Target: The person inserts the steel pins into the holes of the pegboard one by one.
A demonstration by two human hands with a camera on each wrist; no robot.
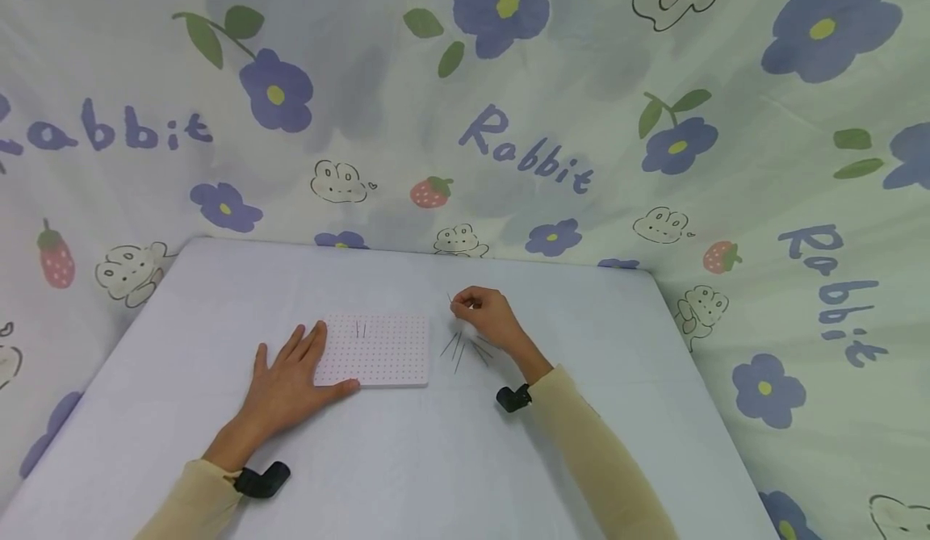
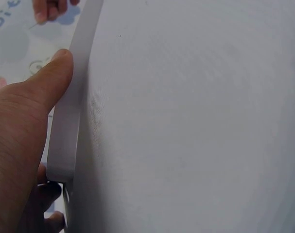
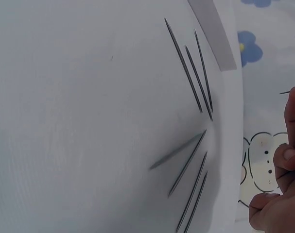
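The left hand [image 1: 289, 385] lies at the near left corner of a white pegboard [image 1: 395, 354], its fingers spread and fairly straight: the thumb runs along the near edge and the forefinger touches the left side. The palm's underside is hidden in the head view. The left wrist camera shows the thumb against the board's pale side wall; the other fingers are mostly concealed behind it.

The right hand [image 1: 488, 316] is raised beyond the right side of the board, its fingers curled and pinching a thin needle [image 1: 449, 298]. Only one end of it shows; the rest disappears into the grip. In the right wrist view this hand is cut off by the frame's right edge.

Two dark pins [image 1: 361, 329] show at the board's upper left portion; whether they stand in holes or lie flat is hard to make out.

Right of the board, loose metal needles [image 3: 183, 65] lie fanned on the white counter [image 1: 581, 322]. Two are cropped at the bottom of the right wrist view, and a blurred grey streak among them could be a needle or a shadow. Behind hangs a floral "Rabbit" curtain [image 1: 392, 144], cut off at the top.
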